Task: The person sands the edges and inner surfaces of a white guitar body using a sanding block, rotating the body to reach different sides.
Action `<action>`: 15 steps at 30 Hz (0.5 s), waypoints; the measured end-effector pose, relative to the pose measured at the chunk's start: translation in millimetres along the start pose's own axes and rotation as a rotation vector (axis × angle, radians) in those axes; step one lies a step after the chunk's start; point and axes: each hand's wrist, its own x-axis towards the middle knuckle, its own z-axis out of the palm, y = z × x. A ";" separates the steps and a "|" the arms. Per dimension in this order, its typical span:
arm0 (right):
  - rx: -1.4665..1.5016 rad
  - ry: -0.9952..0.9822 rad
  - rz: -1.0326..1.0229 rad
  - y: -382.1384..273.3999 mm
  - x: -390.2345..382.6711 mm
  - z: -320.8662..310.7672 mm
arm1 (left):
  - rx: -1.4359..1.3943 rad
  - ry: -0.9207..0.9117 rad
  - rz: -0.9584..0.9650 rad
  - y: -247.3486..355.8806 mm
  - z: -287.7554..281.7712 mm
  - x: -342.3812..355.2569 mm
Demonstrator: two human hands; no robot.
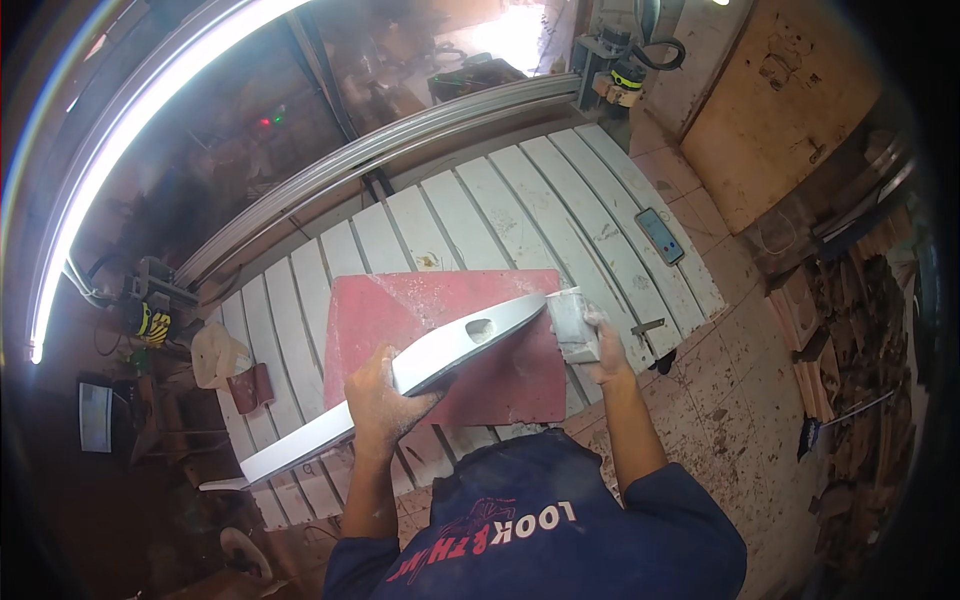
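A long, smooth white piece (450, 352), with an oval hollow near its broad end, slants over a red board (510, 390) on the table. My left hand (376, 398) is wrapped round it near the middle, thumb along its lower side. Its thin end reaches down to the table's left edge. In my right hand (606, 350) is a pale grey sanding block (574, 322), held at the piece's pointed far tip. Whether the block touches the tip is hard to tell. White dust coats the fingers of my right hand.
The table (480, 200) has white slats with grooves. A phone-like device (659, 236) and a small metal bracket (648, 327) lie at its right. A pale cap (218, 356) and a brown pouch (250, 388) sit at its left. A metal gantry rail (400, 150) spans the back.
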 end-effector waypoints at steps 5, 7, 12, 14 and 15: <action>0.233 -0.391 0.102 -25.3 -26.1 71.0 | -0.077 -0.005 -0.088 -0.4 0.6 -1.8; 0.230 -0.489 0.149 -22.1 -31.0 99.6 | -0.188 0.140 0.207 -5.2 1.9 2.8; 0.162 -0.618 0.259 3.0 -50.5 161.4 | -0.242 0.287 0.512 -29.4 3.0 5.1; 0.119 -0.590 0.279 14.4 -48.7 169.1 | -0.497 0.196 0.571 -23.0 -5.5 6.6; 0.110 -0.581 0.293 22.5 -46.8 167.9 | -0.487 0.196 0.574 -21.1 -4.9 5.6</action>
